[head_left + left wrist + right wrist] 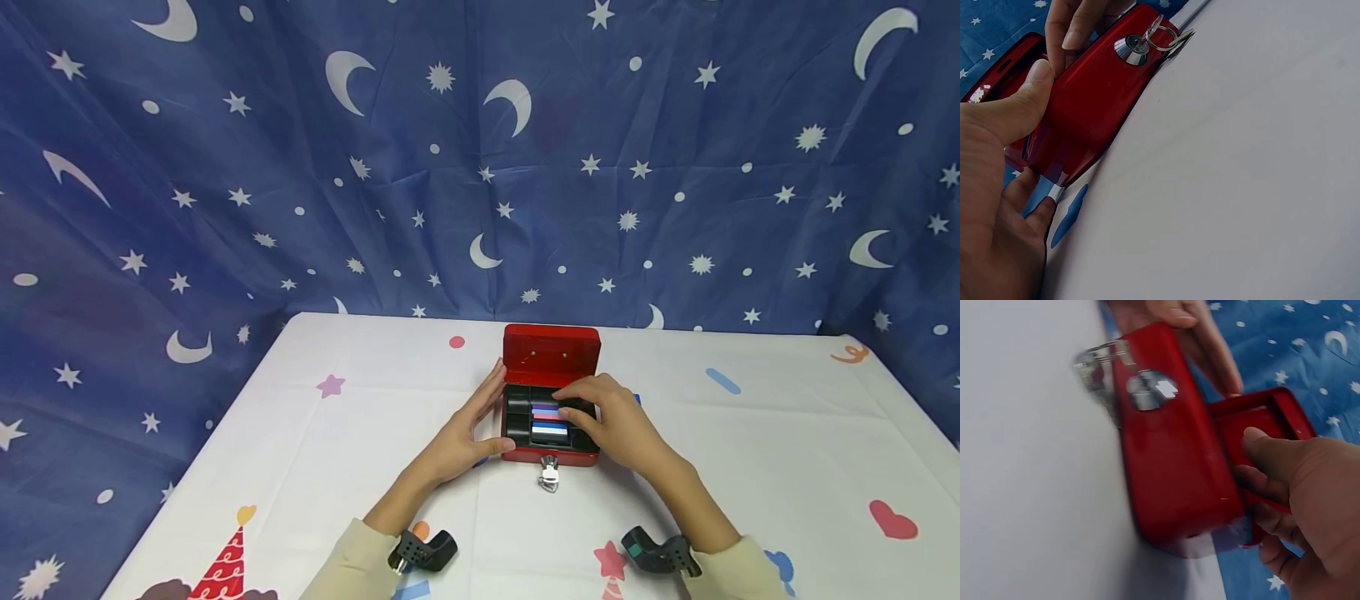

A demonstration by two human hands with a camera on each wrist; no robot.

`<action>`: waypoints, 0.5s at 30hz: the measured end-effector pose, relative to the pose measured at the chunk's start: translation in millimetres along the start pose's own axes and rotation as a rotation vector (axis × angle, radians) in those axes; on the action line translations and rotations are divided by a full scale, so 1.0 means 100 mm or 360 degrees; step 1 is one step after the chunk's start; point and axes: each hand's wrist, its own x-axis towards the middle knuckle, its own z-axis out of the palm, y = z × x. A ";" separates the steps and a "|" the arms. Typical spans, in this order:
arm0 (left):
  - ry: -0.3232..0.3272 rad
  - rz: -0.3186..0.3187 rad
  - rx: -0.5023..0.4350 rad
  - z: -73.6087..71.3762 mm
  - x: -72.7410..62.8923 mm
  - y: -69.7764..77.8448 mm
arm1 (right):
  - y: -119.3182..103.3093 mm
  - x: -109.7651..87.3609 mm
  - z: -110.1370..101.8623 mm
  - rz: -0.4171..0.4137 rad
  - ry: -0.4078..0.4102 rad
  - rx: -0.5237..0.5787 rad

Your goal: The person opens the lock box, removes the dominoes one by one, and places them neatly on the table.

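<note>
A red cash box (551,457) stands on the white table with its lid (551,354) raised. Inside it sits a black tray (517,400) divided into compartments. Purple and pink strips (546,412) lie in a middle compartment, with blue and white strips (549,429) in front. My left hand (457,442) rests along the box's left side, fingers stretched out and thumb at the front left rim. My right hand (618,421) reaches over the tray from the right, its thumb and forefinger apart at the purple and pink strips. Nothing shows between those fingertips in the right wrist view.
Keys on a ring (549,477) hang from the round lock (1132,49) on the box's front. Printed shapes, such as a heart (892,518), mark the white tablecloth (750,442). A blue curtain (480,167) with moons and stars hangs behind the table.
</note>
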 end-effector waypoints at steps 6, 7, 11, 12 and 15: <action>-0.0009 0.0017 0.0000 0.00 0.00 -0.02 | -0.02 0.00 0.10 -0.0023 -0.0051 -0.0102; -0.0009 0.0017 0.0000 0.00 0.00 -0.02 | -0.02 0.00 0.11 -0.0024 -0.0056 -0.0113; -0.0004 0.0010 0.0005 0.00 0.00 -0.01 | -0.03 0.00 0.13 -0.0038 -0.0055 -0.0147; -0.0002 0.0008 0.0007 0.00 0.00 -0.01 | -0.03 0.00 0.14 -0.0037 -0.0055 -0.0157; 0.0003 0.0005 0.0015 0.00 0.00 -0.01 | -0.04 0.01 0.15 -0.0030 -0.0057 -0.0169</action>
